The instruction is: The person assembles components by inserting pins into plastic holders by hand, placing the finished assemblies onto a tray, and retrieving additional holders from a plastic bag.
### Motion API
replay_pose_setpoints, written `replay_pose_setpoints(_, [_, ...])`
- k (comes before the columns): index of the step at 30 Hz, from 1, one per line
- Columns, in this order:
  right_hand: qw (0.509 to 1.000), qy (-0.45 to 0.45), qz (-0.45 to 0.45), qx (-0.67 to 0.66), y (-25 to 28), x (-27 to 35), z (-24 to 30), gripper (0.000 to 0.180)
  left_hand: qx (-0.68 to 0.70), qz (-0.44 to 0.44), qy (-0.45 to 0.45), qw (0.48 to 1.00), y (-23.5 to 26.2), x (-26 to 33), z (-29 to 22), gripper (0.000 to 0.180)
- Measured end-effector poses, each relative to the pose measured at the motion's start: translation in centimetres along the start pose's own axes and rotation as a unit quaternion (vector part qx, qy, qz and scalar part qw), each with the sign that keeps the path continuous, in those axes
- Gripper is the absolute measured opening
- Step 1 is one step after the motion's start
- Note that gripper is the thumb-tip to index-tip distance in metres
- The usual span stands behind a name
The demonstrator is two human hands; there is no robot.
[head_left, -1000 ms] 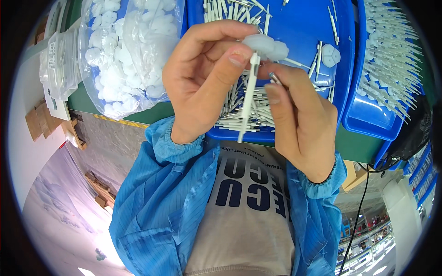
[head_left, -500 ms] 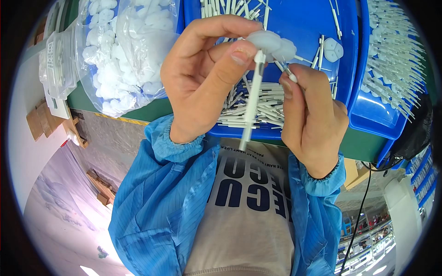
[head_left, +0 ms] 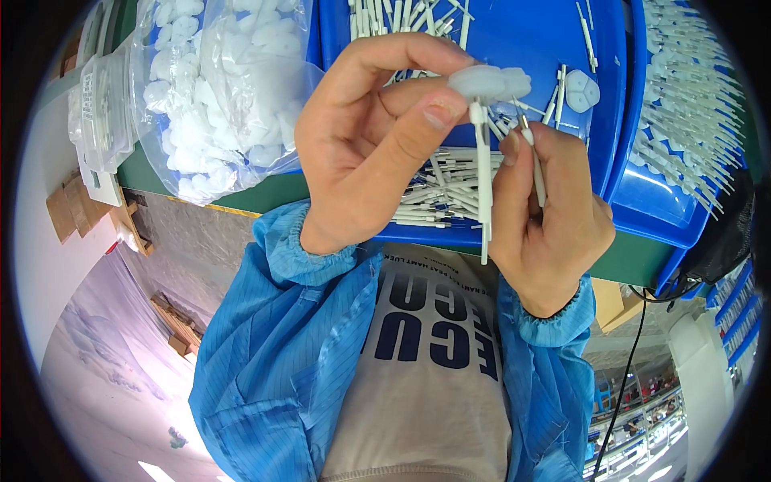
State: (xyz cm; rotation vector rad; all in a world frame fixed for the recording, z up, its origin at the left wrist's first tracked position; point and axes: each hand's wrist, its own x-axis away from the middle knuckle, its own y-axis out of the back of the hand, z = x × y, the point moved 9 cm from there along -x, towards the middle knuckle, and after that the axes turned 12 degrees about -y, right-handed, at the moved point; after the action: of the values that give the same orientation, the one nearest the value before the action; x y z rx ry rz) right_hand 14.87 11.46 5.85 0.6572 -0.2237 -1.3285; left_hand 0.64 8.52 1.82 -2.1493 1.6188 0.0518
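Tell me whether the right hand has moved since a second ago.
Yes. The right hand has risen toward the white cap in the left hand, higher against the blue tray than before.

Free room and obstacles. The blue tray (head_left: 530,40) floor is bare at centre; loose white rods (head_left: 438,193) crowd its near edge and top. The clear bag of white caps (head_left: 217,88) blocks the left. The rack of assembled pins (head_left: 691,120) closes the right. Both hands meet above the tray's near rim.
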Motion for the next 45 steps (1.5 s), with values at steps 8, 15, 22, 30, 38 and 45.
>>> replay_pose_setpoints(8, [0.989,-0.106,0.105,-0.007,-0.3,-0.2,-1.0,0.011,0.003,0.046,-0.029,0.999,-0.6,-0.4,-0.1,0.026])
replay_pose_setpoints(15, [0.976,-0.112,0.188,-0.003,-0.5,-1.0,-1.1,0.011,-0.122,0.114,-0.076,0.983,-1.5,-0.3,-1.6,0.026])
replay_pose_setpoints(22, [0.945,-0.129,0.252,-0.166,-1.7,-1.2,-2.1,0.018,-0.101,0.088,-0.026,0.991,-0.5,-0.8,-1.0,0.028])
replay_pose_setpoints(30, [0.986,0.007,0.167,-0.027,-1.2,-0.7,0.5,0.012,-0.13,0.103,-0.117,0.979,-0.1,-1.1,-2.3,0.029])
replay_pose_setpoints(38, [0.99,0.058,0.117,0.061,-1.4,-0.9,1.6,0.013,-0.21,0.116,-0.123,0.963,-0.2,-1.4,-3.0,0.03])
replay_pose_setpoints(45, [0.982,0.169,0.078,0.001,-0.1,-0.5,1.7,0.028,-0.053,0.283,-0.257,0.923,-1.7,-1.7,-3.6,0.028])
